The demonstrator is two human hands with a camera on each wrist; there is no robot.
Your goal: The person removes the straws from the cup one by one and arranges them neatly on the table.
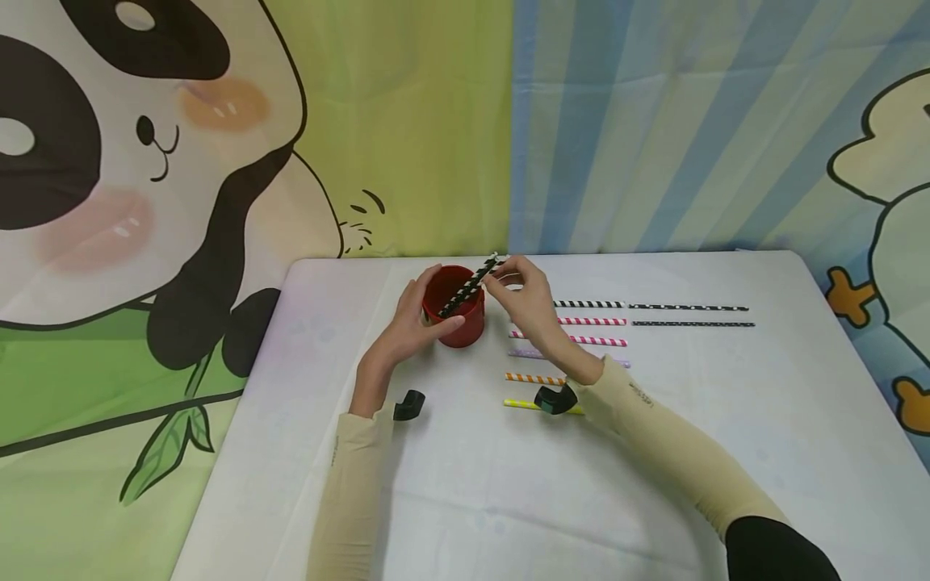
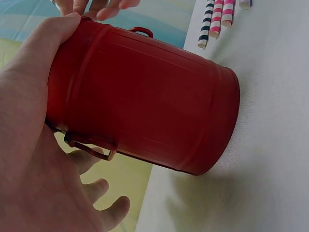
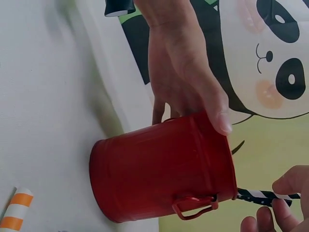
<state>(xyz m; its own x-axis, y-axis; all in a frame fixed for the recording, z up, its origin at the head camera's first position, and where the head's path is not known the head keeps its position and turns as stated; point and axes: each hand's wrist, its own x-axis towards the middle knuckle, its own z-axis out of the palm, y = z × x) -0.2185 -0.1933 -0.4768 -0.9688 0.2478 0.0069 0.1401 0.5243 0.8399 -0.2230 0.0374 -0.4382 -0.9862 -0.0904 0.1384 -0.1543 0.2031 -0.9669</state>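
Observation:
A small red metal bucket (image 1: 471, 327) with little side handles stands on the white table, its mouth facing up. My left hand (image 1: 403, 327) holds it near the rim, thumb on the near side and fingers round the far side. Black-and-white paper straws (image 1: 465, 292) slant up out of the bucket, their lower ends inside. One is dotted and one striped in the right wrist view. My right hand (image 1: 529, 303) pinches their upper part between thumb and fingers, just beyond the rim on the right.
Right of the bucket lie rows of paper straws: black-striped (image 1: 590, 304), pink-striped (image 1: 596, 321), lilac (image 1: 523, 353), orange-striped (image 1: 534, 378) and yellow (image 1: 519, 403). Two black dotted straws (image 1: 690, 323) lie farther right. A printed panda curtain (image 1: 421, 129) hangs behind the white table (image 1: 465, 500).

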